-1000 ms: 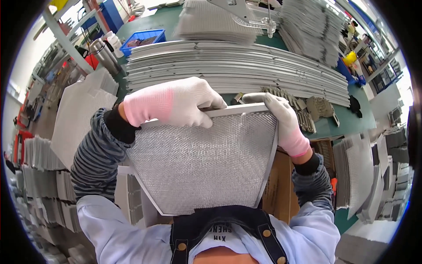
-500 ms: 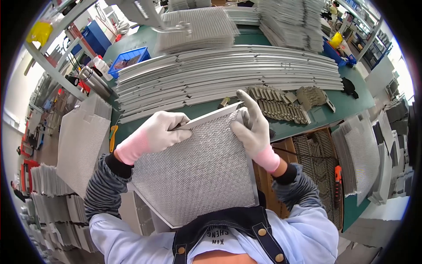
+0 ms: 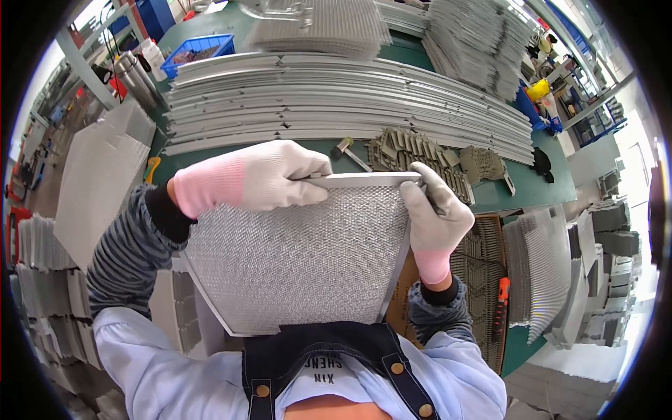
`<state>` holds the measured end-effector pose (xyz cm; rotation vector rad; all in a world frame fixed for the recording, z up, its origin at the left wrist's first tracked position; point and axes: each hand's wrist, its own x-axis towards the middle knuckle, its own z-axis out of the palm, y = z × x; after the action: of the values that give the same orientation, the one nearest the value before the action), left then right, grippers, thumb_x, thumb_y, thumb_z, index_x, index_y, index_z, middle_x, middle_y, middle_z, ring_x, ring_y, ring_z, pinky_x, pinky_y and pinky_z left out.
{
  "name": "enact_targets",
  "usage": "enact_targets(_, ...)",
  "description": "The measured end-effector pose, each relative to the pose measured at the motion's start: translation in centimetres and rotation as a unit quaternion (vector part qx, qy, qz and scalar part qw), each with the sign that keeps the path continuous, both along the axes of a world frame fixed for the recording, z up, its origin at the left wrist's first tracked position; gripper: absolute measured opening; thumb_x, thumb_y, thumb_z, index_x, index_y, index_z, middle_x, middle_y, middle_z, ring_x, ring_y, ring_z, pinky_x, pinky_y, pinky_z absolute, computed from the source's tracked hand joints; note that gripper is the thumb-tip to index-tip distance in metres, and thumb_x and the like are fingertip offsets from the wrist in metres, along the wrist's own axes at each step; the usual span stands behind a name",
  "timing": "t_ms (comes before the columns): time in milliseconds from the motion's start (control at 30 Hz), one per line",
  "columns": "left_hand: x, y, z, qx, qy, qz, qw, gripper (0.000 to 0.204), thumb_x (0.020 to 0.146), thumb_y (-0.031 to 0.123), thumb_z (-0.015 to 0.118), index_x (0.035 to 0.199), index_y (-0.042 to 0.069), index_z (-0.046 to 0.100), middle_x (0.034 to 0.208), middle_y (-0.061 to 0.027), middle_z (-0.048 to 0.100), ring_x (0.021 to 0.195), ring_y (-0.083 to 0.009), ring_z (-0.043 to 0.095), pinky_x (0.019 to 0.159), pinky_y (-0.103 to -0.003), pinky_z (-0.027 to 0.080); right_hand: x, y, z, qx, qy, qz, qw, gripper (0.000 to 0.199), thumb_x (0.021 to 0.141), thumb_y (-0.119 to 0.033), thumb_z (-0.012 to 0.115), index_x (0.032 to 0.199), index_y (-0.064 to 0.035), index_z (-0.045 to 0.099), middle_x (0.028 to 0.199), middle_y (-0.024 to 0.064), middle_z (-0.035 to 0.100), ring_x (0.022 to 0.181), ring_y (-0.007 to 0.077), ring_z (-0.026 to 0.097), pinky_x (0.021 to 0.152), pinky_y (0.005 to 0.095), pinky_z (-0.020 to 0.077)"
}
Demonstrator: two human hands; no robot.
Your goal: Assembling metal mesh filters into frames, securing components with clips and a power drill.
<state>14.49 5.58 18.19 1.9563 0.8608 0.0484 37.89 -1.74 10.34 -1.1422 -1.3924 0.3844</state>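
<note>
Gloved hands clamp mesh filter top edge.

Silver honeycomb-mesh filter, white pink-cuffed gloves.

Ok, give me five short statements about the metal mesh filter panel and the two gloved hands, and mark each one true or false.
1. Both hands grip the far edge of the framed silver mesh filter panel. True.
2. The left hand is bare. False: it wears a white glove with a pink cuff.
3. The right hand holds the panel's top right corner. True.
4. The panel lies flat on the green worktable. False: it is held up, tilted against the person's chest.
5. Long grey metal strips are stacked on the table beyond the hands. True.
</note>
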Motion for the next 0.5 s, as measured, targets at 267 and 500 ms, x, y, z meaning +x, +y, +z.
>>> enact_targets(267,-0.1,0.9,-3.2,0.115,-0.002,0.019,0.993,0.035,0.093,0.034,0.059,0.091,-0.002,0.059,0.066,-0.0126,0.053,0.06,-0.0191,0.052,0.061,-0.033,0.045,-1.0,1.8,-0.5,-0.099,0.179,0.085,0.975,0.029,0.083,0.006,0.065,0.111,0.0036,0.062,0.081,-0.0023,0.061,0.068,-0.0002,0.05,0.06,0.0149,0.0412)
enact_targets(500,-0.6,0.5,-4.1,0.159,-0.016,0.01,0.987,0.036,0.097,0.031,0.054,0.088,-0.003,0.06,0.062,-0.0098,0.051,0.057,-0.0178,0.051,0.058,-0.032,0.043,-0.9,2.8,-1.4,-0.144,0.158,0.147,0.966,0.016,0.082,0.004,0.066,0.098,0.0016,0.063,0.082,-0.0009,0.062,0.066,0.0003,0.05,0.06,0.0157,0.0422)
